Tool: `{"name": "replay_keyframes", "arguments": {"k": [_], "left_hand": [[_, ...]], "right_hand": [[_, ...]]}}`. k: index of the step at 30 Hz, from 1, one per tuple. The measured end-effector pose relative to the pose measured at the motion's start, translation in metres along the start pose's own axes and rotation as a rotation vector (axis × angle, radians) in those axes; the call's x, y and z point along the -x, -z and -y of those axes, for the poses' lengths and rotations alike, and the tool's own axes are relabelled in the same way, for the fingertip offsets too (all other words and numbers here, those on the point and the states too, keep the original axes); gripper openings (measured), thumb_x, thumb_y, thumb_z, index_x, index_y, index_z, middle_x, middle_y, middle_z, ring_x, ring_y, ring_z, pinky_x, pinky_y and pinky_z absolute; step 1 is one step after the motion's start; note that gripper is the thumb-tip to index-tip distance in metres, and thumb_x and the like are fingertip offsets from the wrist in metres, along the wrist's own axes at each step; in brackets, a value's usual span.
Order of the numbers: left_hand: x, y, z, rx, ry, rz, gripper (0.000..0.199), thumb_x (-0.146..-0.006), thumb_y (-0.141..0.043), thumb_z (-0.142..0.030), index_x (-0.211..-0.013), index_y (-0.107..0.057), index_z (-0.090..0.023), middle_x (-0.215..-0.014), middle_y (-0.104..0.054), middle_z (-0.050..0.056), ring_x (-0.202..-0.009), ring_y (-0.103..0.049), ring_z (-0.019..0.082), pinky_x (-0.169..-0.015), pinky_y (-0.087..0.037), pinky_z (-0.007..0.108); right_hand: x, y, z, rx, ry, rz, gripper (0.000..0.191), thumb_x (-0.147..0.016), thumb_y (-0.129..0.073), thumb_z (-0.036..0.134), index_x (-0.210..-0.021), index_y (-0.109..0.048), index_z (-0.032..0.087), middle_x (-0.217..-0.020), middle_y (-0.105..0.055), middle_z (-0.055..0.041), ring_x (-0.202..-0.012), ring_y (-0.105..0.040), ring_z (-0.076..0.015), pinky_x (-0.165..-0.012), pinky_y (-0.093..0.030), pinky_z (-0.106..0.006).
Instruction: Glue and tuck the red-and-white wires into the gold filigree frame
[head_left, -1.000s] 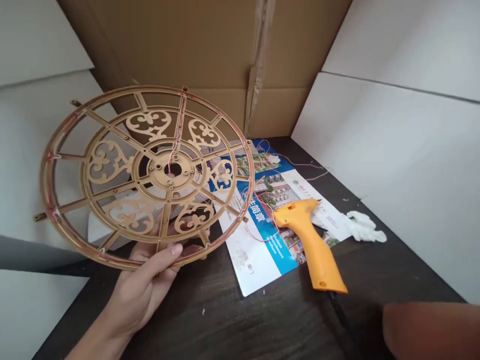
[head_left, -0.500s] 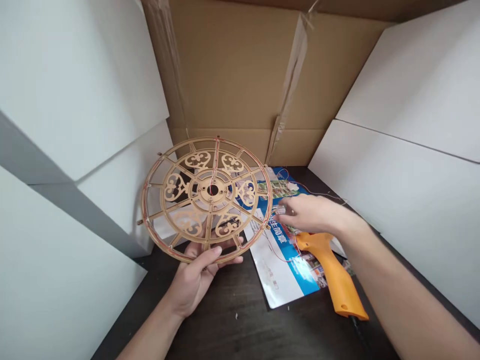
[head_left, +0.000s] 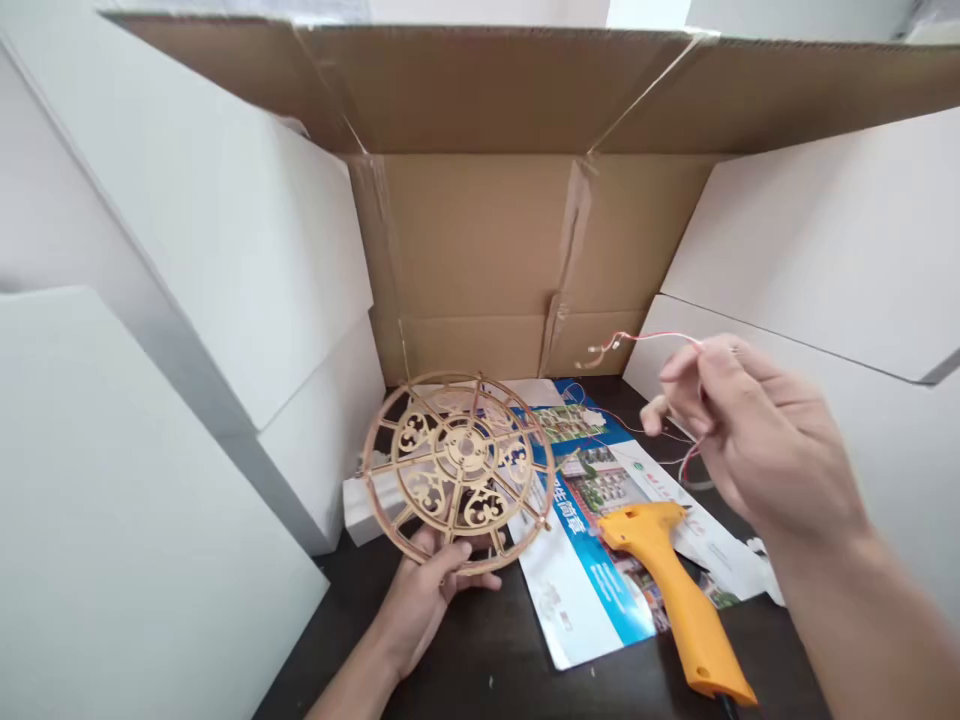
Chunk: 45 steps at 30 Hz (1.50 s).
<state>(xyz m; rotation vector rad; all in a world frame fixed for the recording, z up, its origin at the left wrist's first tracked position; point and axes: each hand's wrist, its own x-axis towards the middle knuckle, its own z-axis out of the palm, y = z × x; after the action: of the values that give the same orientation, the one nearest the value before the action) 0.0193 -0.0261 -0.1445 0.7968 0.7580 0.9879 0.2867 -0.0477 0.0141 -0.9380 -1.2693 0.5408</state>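
My left hand (head_left: 431, 595) grips the near rim of a round gold openwork frame (head_left: 465, 450), which has spokes and scroll ornaments and is tilted above the dark table. Raised at the right, my right hand (head_left: 757, 430) pinches a thin red and white wire (head_left: 660, 335). The wire's loose end sticks out to the left of the fingers, and more of it hangs below the palm. An orange glue gun (head_left: 675, 590) lies on a printed blue and white leaflet (head_left: 555, 600), between my two hands.
Behind stands a brown cardboard panel (head_left: 472, 230) with taped seams. White boxes rise at the left (head_left: 225, 230) and right (head_left: 825, 240). A small white block (head_left: 364, 510) sits left of the frame. Thin wires and white scraps lie on the leaflet.
My right hand has risen and moved right from over the leaflet, now with the wire in its fingers. The camera view has tilted up, and the frame in my left hand appears farther away.
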Motion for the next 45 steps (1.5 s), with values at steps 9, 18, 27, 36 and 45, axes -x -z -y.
{"name": "replay_keyframes", "arguments": {"k": [9, 18, 27, 36, 45], "left_hand": [[0.008, 0.004, -0.001, 0.016, -0.016, 0.209, 0.072, -0.086, -0.072, -0.019, -0.152, -0.045, -0.027, -0.122, -0.069, 0.013, -0.116, -0.067, 0.033, -0.082, -0.063, 0.045], [0.011, -0.004, 0.005, -0.018, -0.008, 0.42, 0.037, -0.096, -0.066, -0.023, -0.132, -0.066, -0.025, -0.138, -0.064, 0.011, -0.131, -0.06, 0.03, -0.103, -0.056, 0.046], [0.005, -0.003, 0.013, 0.006, -0.178, 0.45, 0.035, -0.093, -0.069, -0.026, -0.128, -0.066, -0.031, -0.117, -0.069, 0.007, -0.109, -0.069, 0.024, -0.077, -0.061, 0.032], [0.005, -0.002, 0.014, -0.024, -0.262, 0.41, 0.074, -0.085, -0.078, -0.033, -0.151, -0.045, -0.033, -0.123, -0.066, 0.012, -0.106, -0.068, 0.025, -0.07, -0.059, 0.029], [0.005, -0.007, 0.012, -0.089, -0.248, 0.358, 0.059, -0.087, -0.076, -0.027, -0.141, -0.053, -0.022, -0.111, -0.068, 0.012, -0.095, -0.07, 0.023, -0.064, -0.059, 0.026]], "right_hand": [[0.016, -0.03, 0.004, -0.264, -0.102, 0.327, 0.04, -0.099, -0.058, 0.047, -0.072, -0.062, 0.018, -0.111, -0.067, -0.0075, -0.101, -0.065, -0.0204, -0.089, -0.058, -0.035], [0.025, -0.058, -0.013, -0.792, -0.587, 0.342, 0.027, -0.103, -0.052, 0.039, -0.091, -0.065, 0.018, -0.115, -0.069, -0.01, -0.098, -0.068, -0.0188, -0.078, -0.066, -0.035], [0.042, -0.066, -0.004, -0.844, -0.556, 0.439, 0.029, -0.097, -0.064, 0.029, -0.126, -0.063, 0.025, -0.125, -0.064, -0.0074, -0.1, -0.063, -0.0162, -0.08, -0.062, -0.031], [0.041, -0.069, -0.022, -0.563, -0.551, 0.438, 0.045, -0.093, -0.072, 0.036, -0.134, -0.058, 0.024, -0.141, -0.058, -0.0092, -0.111, -0.064, -0.0185, -0.091, -0.061, -0.032], [0.046, -0.075, -0.029, -0.519, -0.54, 0.529, 0.044, -0.096, -0.067, 0.034, -0.136, -0.053, 0.024, -0.149, -0.051, -0.0102, -0.117, -0.064, -0.0188, -0.096, -0.061, -0.033]]}}
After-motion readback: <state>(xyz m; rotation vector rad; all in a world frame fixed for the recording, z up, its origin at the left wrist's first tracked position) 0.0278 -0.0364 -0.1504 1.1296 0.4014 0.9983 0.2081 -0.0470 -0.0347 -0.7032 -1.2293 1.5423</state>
